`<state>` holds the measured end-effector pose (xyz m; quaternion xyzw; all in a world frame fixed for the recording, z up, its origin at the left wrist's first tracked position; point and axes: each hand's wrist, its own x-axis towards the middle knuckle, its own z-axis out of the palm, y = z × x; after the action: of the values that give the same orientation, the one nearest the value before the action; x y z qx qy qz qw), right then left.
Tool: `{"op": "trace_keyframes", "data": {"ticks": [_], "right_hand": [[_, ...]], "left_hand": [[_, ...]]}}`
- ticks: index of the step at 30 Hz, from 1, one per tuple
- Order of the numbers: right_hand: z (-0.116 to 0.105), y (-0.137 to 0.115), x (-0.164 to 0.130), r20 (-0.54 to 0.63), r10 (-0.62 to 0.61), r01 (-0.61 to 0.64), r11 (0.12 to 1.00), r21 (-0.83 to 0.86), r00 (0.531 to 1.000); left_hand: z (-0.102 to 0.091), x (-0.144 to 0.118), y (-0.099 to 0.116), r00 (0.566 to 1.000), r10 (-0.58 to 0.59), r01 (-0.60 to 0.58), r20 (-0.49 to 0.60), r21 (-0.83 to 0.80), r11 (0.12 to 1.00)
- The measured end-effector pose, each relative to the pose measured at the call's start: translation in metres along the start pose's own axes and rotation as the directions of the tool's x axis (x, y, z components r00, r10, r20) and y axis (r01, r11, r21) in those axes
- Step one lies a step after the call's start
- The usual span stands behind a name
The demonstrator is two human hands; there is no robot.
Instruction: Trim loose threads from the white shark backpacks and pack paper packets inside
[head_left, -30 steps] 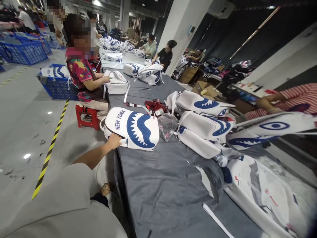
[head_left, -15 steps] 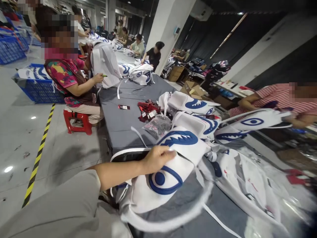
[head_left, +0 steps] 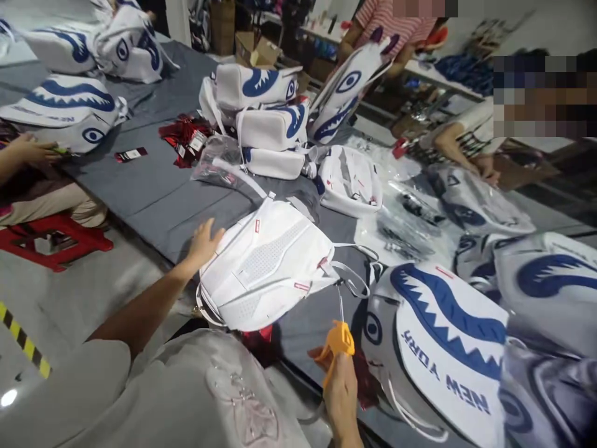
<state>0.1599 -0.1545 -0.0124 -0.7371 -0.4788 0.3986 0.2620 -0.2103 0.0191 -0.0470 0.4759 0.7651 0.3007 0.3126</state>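
A white backpack (head_left: pixel 275 255) lies on the grey-covered table with its strap side up. My left hand (head_left: pixel 204 244) is at its left edge, fingers spread, the fingertips close to or touching the fabric. In my right hand (head_left: pixel 342 386) is an orange tagging gun (head_left: pixel 342 339), its thin needle pointing up toward the straps at the backpack's right end. Red material (head_left: pixel 259 339) shows partly beneath the backpack's near edge. To the right stands a white and grey backpack (head_left: pixel 448 348) with blue teeth and "NEW YORK" lettering.
Red hang tags (head_left: pixel 184 140) lie in a pile near a clear plastic bag (head_left: pixel 219 163). Stacked shark-face backpacks (head_left: pixel 270 127) stand beyond. Plastic wrapping (head_left: pixel 405 227) covers the table at right. Co-workers' arms are at left and across the table. A red stool (head_left: pixel 56 239) stands at left.
My view has swung right and down. The backpack my left hand held, eye side showing, now lies strap side up, and that hand has opened. My right hand with the tagging gun has come into view.
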Motion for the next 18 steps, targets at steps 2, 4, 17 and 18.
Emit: {"op": "trace_keyframes", "data": {"ticks": [2, 4, 17, 18], "right_hand": [[0.001, -0.016, 0.017, 0.03, -0.041, 0.039, 0.998, 0.041, 0.999], [0.001, -0.044, 0.048, 0.197, -0.088, 0.091, 0.996, -0.006, 0.976], [0.03, -0.158, 0.142, 0.716, 0.239, 0.285, 0.8, -0.528, 0.656], [0.03, -0.159, 0.139, 0.686, 0.224, 0.291, 0.783, -0.549, 0.693]], "left_hand": [[0.027, -0.024, 0.004, 0.981, 0.182, -0.196, 0.075, 0.288, 0.937], [0.052, -0.04, 0.007, 0.964, 0.211, -0.264, 0.163, 0.461, 0.848], [0.021, -0.037, -0.041, 0.779, -0.249, 0.609, 0.576, -0.599, 0.521], [0.024, -0.032, -0.043, 0.732, -0.316, 0.67, 0.603, -0.556, 0.492]]}}
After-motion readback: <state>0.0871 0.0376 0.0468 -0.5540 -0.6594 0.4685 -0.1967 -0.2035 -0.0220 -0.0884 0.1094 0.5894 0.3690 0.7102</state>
